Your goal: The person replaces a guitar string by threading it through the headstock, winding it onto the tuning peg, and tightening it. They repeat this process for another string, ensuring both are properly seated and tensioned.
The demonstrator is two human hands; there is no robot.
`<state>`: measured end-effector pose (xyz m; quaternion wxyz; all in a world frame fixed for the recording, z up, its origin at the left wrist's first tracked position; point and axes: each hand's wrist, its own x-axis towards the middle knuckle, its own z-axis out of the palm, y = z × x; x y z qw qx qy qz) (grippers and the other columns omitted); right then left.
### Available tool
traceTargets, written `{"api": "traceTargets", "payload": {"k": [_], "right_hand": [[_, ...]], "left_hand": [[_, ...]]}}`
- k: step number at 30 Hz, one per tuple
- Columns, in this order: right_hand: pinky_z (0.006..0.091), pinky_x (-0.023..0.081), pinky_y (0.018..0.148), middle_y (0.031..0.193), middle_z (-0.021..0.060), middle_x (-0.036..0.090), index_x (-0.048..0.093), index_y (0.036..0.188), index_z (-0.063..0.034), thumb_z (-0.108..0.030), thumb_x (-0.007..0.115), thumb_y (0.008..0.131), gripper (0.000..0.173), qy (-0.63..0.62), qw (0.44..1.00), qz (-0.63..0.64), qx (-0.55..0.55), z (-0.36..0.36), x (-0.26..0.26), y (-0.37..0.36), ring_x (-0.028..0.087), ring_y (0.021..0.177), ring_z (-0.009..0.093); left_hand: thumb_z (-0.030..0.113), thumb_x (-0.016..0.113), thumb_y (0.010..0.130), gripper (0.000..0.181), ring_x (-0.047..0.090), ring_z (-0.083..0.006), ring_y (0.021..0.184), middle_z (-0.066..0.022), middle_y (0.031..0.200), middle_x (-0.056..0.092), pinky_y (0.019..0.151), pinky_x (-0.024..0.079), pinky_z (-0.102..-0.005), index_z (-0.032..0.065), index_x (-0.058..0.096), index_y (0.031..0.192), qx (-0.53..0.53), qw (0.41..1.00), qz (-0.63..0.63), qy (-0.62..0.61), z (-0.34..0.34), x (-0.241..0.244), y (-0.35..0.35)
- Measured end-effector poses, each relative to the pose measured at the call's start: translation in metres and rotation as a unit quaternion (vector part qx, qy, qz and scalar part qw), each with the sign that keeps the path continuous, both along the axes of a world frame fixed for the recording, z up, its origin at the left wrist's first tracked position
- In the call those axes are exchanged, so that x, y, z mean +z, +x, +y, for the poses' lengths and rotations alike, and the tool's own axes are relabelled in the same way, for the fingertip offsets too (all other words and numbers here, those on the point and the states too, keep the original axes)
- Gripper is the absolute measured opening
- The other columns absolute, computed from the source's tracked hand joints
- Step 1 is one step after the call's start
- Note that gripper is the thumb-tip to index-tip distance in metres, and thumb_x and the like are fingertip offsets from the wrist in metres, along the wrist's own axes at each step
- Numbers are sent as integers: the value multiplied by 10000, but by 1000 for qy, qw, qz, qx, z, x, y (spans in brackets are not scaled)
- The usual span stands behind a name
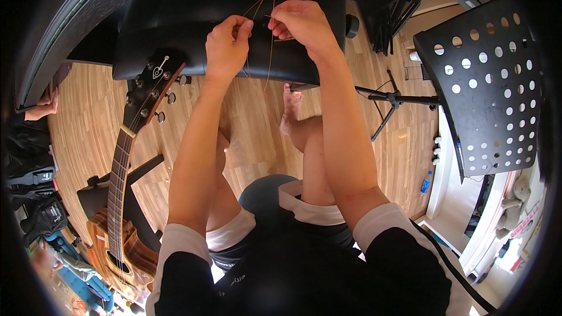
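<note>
Thin bronze-coloured guitar strings [272,46] run between and past both hands, above a black padded bench [175,22]; one string end curls at the top edge. My left hand [229,44] pinches a string between thumb and forefinger. Close to its right, my right hand [300,22] holds a string end at its curled fingertips. An acoustic guitar [131,245] stands at the left, its black headstock [156,81] leaning against the bench's front edge. Several strings run along its neck; whether all are fitted cannot be told.
A black perforated music stand [483,87] is at the right, its tripod legs [393,98] on the wooden floor. A plastic bottle [426,183] lies near white shelving. Black bags [44,219] and another person [66,263] are at the far left, with another person's foot [46,105] higher up.
</note>
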<state>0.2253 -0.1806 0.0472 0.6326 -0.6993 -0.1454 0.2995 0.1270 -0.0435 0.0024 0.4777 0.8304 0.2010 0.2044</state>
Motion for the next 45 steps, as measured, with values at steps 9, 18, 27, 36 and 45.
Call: {"api": "traceTargets", "payload": {"k": [9, 18, 27, 36, 45], "right_hand": [[239, 536, 583, 718, 100, 669, 661, 807, 39, -65, 600, 819, 121, -1, 1000, -11, -15, 2, -3, 0, 643, 617, 138], [230, 526, 607, 770, 91, 665, 633, 882, 23, -65, 614, 809, 116, 23, 999, -13, -21, 0, -8, 1, 625, 643, 123], [235, 548, 573, 731, 96, 683, 678, 879, 27, -45, 634, 787, 125, -13, 994, -107, -33, 4, -8, -4, 660, 617, 129], [228, 545, 523, 688, 81, 679, 699, 891, 33, -99, 681, 824, 149, -74, 979, -189, -32, 9, -13, -5, 649, 566, 113], [224, 514, 478, 667, 57, 667, 701, 867, 1, -130, 640, 861, 145, -106, 966, -228, -62, 9, -23, 0, 639, 551, 98]], "left_hand": [[171, 587, 905, 165, 635, -160, 642, -61, 701, 661, 630, 481, -287, 26, 665, 903, -19, 999, 9, -35, 5, -2, -1], [123, 603, 861, 133, 590, -99, 575, -45, 726, 673, 573, 458, -255, 16, 673, 900, -9, 998, 10, -55, 5, -1, -1], [87, 659, 858, 145, 533, -25, 584, -16, 792, 669, 523, 418, -199, 11, 681, 980, -19, 998, -19, -60, -2, 7, -1], [68, 711, 797, 161, 520, -63, 536, -48, 818, 670, 498, 410, -232, 31, 710, 954, -32, 994, -94, 44, -8, 13, -5], [121, 710, 781, 108, 654, -311, 708, -111, 882, 660, 651, 523, -385, 25, 706, 831, 83, 963, 11, 256, 9, 18, -21]]}}
